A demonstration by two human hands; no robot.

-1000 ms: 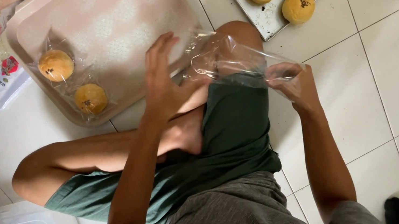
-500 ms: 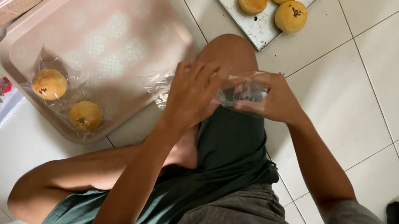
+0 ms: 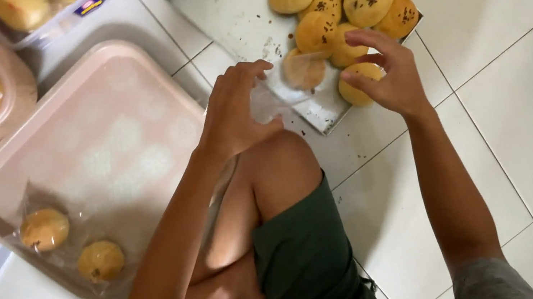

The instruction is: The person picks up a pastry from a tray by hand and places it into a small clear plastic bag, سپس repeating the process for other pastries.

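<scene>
step in hand looks like bagging: left hand (image 3: 234, 108) pinches a clear plastic bag (image 3: 272, 101) between thumb and curled fingers, holding it up over the knee, at 9 o'clock of the metal tray (image 3: 219, 4). right hand (image 3: 388, 73) is over the tray's near edge, fingers curved and apart, touching a golden bun (image 3: 357, 86) but not closed on it. rest of the buns (image 3: 335, 2) pile at 12 o'clock of that hand. next move probably needs the fingers to close gently on the soft bun and the bag mouth held wide. two wrapped buns (image 3: 71, 242) sit in the pink tray (image 3: 95, 128) at 8 o'clock.
</scene>
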